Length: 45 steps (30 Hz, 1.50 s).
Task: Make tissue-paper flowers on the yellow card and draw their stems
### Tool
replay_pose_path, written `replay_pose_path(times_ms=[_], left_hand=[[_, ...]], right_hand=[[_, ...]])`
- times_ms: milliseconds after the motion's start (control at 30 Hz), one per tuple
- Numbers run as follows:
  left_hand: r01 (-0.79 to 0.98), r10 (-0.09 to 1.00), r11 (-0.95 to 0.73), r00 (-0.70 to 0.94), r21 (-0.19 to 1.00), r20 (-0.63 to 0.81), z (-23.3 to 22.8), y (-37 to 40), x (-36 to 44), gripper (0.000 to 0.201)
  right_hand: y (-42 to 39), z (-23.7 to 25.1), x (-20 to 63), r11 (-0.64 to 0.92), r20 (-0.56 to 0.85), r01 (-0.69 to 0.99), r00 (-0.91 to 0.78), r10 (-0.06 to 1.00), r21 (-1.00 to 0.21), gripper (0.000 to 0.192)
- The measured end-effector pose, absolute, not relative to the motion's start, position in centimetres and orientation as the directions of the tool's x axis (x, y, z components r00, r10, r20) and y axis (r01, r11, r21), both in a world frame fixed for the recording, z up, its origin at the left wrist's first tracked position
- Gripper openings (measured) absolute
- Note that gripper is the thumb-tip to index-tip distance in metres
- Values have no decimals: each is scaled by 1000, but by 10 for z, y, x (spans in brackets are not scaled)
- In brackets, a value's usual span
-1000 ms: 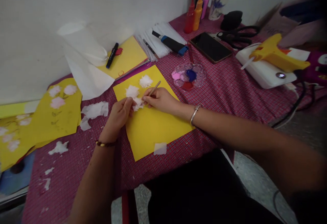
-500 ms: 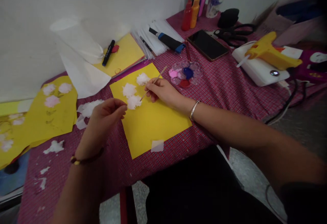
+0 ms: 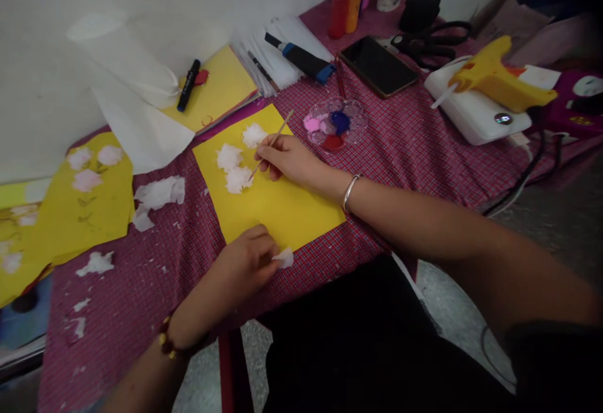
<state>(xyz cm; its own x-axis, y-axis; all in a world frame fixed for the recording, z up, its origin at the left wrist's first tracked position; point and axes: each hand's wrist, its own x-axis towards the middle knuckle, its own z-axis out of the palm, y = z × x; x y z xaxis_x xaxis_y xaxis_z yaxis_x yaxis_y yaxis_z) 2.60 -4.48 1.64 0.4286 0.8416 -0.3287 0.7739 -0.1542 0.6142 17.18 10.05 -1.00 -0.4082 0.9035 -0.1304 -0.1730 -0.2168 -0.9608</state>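
Note:
My right hand (image 3: 287, 159) pinches a thin paintbrush (image 3: 281, 127), its tip at the edge of the lowest of three white tissue-paper blossoms (image 3: 239, 179) on a yellow paper sheet (image 3: 277, 212). Over the sheet's near edge, my left hand (image 3: 247, 259) has its fingers drawn together on a small white paper piece (image 3: 285, 258); part of that piece is behind the fingers. A clear flower-shaped palette (image 3: 360, 125) with pink, blue and red paint lies just beyond my right hand.
Torn tissue (image 3: 160, 193) lies left of the sheet, near yellow sheets with pink blossoms (image 3: 87, 181). Behind are a black marker (image 3: 188, 85), white sticks, a phone (image 3: 378, 66), scissors (image 3: 433, 39) and paint bottles (image 3: 339, 8). A yellow glue gun (image 3: 502, 80) rests on a white box at right.
My left hand has moved right and toward me, from beside the blossoms to the white paper piece. My right hand keeps the paintbrush at the same blossom. The view has shifted slightly.

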Motion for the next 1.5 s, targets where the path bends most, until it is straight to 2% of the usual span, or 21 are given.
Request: replay_pose_path(times_ms=[67,200,300,400,600,833,933,1033,1100,1200,1500], left_hand=[[695,870,-36,375,718,-319,20,-42,24,19],[456,961,194,90,869,-262,24,-19,8,16],[260,966,260,-77,930,-248,20,2,-3,17],[123,948,295,-160,948,-274,11,14,-6,20],[99,947,290,-174,952,-270,-1,9,-7,19],[79,961,243,-159,967,-228,-3,7,-8,14],[-105,940,309,-118,945,-320,-3,8,-13,16],[-350,908,390,-7,852,-419,-1,9,-19,24],[-425,900,406,31,809,-435,0,9,-21,22],[-450,919,360,17,817,-395,-2,7,-19,20],[-489,951,153,-165,859,-263,-10,9,-2,20]], right_hand=[[101,-7,173,-200,-105,-208,-395,913,-957,25],[99,0,178,-174,-39,-314,-393,919,-933,20],[95,1,179,-161,4,-348,-427,904,-924,16],[90,-4,175,-123,57,-330,-487,871,-936,13],[80,-12,167,-75,71,-239,-549,833,-968,8],[76,-15,164,-55,71,-220,-528,847,-974,8],[76,-13,165,-49,72,-219,-516,854,-975,8],[76,-8,167,-41,87,-243,-496,864,-969,8],[75,-5,168,-39,99,-268,-483,870,-963,8],[74,-3,169,-48,99,-289,-474,875,-956,9],[69,-6,166,-43,115,-298,-492,863,-954,14]])
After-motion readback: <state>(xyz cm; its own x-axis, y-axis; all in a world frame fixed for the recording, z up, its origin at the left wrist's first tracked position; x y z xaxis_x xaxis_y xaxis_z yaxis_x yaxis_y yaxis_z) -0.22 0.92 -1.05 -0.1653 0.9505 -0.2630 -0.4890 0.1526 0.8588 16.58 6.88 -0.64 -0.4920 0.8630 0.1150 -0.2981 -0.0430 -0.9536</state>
